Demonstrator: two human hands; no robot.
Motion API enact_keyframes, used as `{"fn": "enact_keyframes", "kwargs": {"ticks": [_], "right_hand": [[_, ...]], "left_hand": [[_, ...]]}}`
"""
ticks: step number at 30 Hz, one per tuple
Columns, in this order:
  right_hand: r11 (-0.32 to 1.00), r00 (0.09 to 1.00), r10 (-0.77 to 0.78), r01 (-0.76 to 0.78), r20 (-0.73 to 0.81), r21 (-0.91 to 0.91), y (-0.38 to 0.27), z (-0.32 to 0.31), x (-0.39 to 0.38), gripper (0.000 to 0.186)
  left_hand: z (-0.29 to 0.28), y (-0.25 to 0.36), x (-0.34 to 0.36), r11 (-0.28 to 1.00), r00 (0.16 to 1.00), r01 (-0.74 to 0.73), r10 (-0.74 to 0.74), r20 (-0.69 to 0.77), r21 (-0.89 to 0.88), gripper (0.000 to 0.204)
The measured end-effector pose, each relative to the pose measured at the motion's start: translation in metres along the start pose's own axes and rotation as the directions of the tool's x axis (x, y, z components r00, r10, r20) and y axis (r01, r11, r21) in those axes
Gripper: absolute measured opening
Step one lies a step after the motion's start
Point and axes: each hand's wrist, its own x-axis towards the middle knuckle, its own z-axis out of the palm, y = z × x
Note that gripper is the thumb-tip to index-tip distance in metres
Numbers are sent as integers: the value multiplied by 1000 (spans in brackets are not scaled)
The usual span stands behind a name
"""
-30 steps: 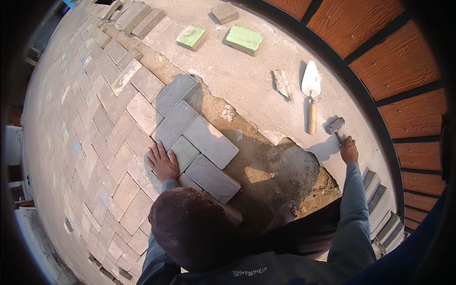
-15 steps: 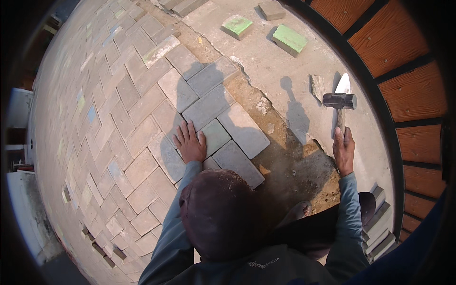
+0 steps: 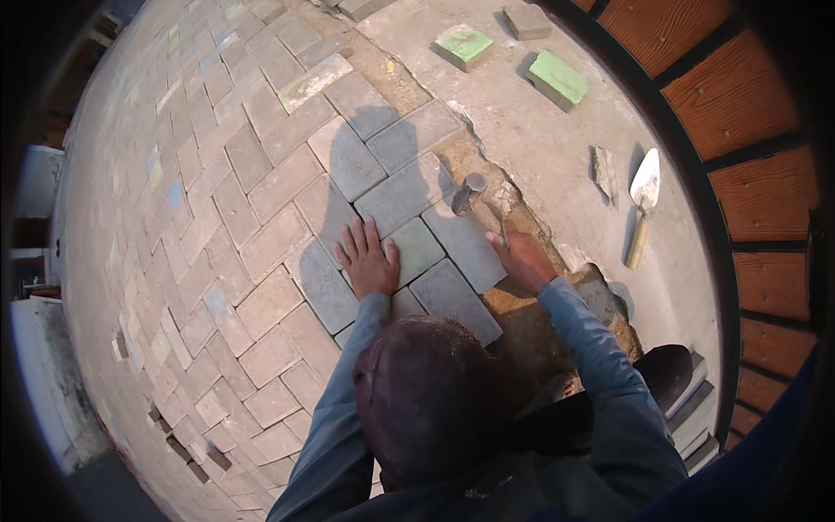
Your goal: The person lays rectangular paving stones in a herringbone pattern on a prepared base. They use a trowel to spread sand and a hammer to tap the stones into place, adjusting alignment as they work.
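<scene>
My left hand point(image 3: 369, 261) lies flat with fingers spread on the grey herringbone pavers, beside a greenish square paver point(image 3: 414, 248). My right hand point(image 3: 522, 257) grips a hammer point(image 3: 470, 193) by its wooden handle. The hammer's head is over the upper end of a bluish-grey paver point(image 3: 464, 248) at the edge of the exposed sand point(image 3: 504, 309); contact is unclear. Right of this strip, a trowel point(image 3: 644, 187) with a wooden handle lies on the concrete beside a broken chunk point(image 3: 604, 174).
Two green-topped bricks point(image 3: 558, 80) point(image 3: 463, 45) and a grey brick point(image 3: 527, 22) lie at the upper right. An orange slatted panel point(image 3: 754, 200) curves along the right side. Grey blocks point(image 3: 693, 400) sit at lower right. A dark-capped head point(image 3: 426, 391) blocks the bottom middle.
The hammer has risen from the concrete at the right and swung left onto the pavers with my right hand. My left hand stays spread on the pavers. The view has shifted.
</scene>
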Motion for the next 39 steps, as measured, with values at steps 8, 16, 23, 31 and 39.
{"fn": "enact_keyframes", "kwargs": {"ticks": [8, 16, 23, 31, 39], "right_hand": [[975, 998, -60, 66, 33, -213, 2, 34, -5, 34], [694, 899, 405, -422, 169, 583, 18, -12, 5, 40], [667, 848, 393, -530, 356, 525, 44, 8, 49, 39], [686, 886, 441, -437, 145, 581, 21, 30, 45, 46], [997, 995, -40, 34, -95, -63, -22, 0, 5, 34]], "left_hand": [[0, 11, 5, 999, 999, -39, 39, -38, -10, 64], [-4, -2, 0, 1000, 1000, 3, -3, 6, -12, 65], [-3, 7, 2, 1000, 1000, -5, 5, 1, -30, 66], [-2, 7, 6, 1000, 1000, -18, 18, -14, -13, 67], [-8, -3, 0, 1000, 1000, 3, -3, 6, -5, 65]]}}
